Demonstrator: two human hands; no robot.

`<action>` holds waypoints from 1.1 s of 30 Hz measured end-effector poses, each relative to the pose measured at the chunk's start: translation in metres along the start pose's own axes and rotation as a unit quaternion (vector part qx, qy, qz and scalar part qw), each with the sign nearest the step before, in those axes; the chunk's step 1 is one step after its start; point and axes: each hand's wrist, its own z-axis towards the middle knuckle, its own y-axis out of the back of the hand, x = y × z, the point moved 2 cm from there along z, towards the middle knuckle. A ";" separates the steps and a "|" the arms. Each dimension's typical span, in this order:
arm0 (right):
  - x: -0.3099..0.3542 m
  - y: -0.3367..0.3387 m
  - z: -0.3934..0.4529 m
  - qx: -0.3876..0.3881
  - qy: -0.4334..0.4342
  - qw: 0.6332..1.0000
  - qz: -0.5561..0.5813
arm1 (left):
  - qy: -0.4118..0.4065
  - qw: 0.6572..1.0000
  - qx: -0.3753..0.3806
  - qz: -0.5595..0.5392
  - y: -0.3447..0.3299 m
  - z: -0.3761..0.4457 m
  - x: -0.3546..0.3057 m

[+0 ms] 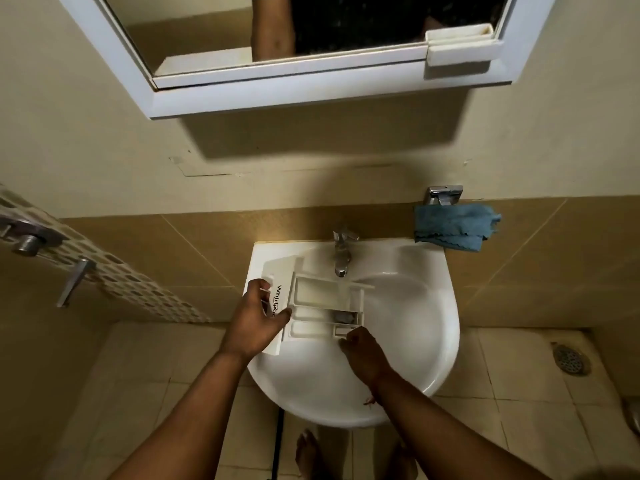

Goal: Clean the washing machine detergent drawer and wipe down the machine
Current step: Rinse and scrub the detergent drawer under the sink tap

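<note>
- landmark: white ceramic wall-hung wash basin (408, 372); all places below are given relative to it.
- progress: the white plastic multi-compartment detergent drawer (322, 306) is already out of the washing machine and lies across the left half of the basin, its front panel over the left rim and its compartments reaching toward the bowl's middle. the machine itself is not in view, so the wipe-down appears still to come.
- left of the basin: a metal lever handle (74, 280) on the patterned side wall, well apart from the work.
- left hand (254, 318): held over the basin's left rim, thumb and fingers curled round the drawer's front panel, gripping it and steadying the drawer; the forearm rises from the lower left.
- behind the basin, at centre: chrome single-lever tap (342, 252), spout just behind the drawer's far edge; no running water can be made out, so rinsing seems to be at an early stage, and whether residue remains in the compartments cannot be told.
- right hand (363, 351): over the bowl's near middle, fingers curled at the drawer's near right corner, apparently pinching a small insert or edge there; the exact contact is too small to tell.
- behind the basin's right rim: blue folded cloth (453, 228) on the ledge, untouched, probably meant for wiping.
</note>
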 end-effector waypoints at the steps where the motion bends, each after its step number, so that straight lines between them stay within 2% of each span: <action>1: 0.005 -0.006 -0.003 0.028 -0.031 0.997 0.069 | 0.009 1.000 -0.007 -0.011 0.001 -0.005 0.002; 3: 0.013 -0.017 -0.012 0.092 -0.108 0.962 0.232 | 0.033 0.999 -0.022 -0.030 0.001 -0.017 0.008; 5: 0.016 -0.027 -0.014 0.124 -0.150 0.927 0.322 | 0.062 0.996 -0.040 -0.044 0.000 -0.029 0.015; 11: 0.016 -0.052 -0.014 0.108 -0.187 0.873 0.437 | 0.110 0.986 -0.105 -0.067 -0.003 -0.064 0.030; 15: 0.018 -0.064 -0.020 0.072 -0.138 0.866 0.476 | 0.126 0.973 -0.162 -0.104 0.000 -0.087 0.038; 18: 0.030 -0.062 -0.027 0.120 -0.097 0.889 0.432 | 0.159 0.954 -0.204 -0.153 0.002 -0.099 0.044; 21: 0.045 -0.056 -0.026 0.163 -0.068 0.928 0.329 | 0.193 0.927 -0.223 -0.231 -0.004 -0.102 0.044; 23: 0.057 -0.054 -0.026 0.189 -0.053 0.932 0.304 | 0.217 0.903 -0.223 -0.296 -0.015 -0.101 0.038; 25: 0.067 -0.052 -0.022 0.177 -0.008 0.945 0.276 | 0.240 0.881 -0.224 -0.341 -0.031 -0.101 0.033; 27: 0.073 -0.047 -0.017 0.147 0.040 0.968 0.201 | 0.256 0.866 -0.231 -0.362 -0.045 -0.101 0.023; 30: 0.076 -0.030 -0.007 0.122 0.062 0.989 0.059 | 0.269 0.870 -0.229 -0.345 -0.058 -0.101 0.019; 33: 0.078 0.002 0.006 0.129 0.030 0.991 -0.025 | 0.281 0.887 -0.243 -0.273 -0.051 -0.101 0.031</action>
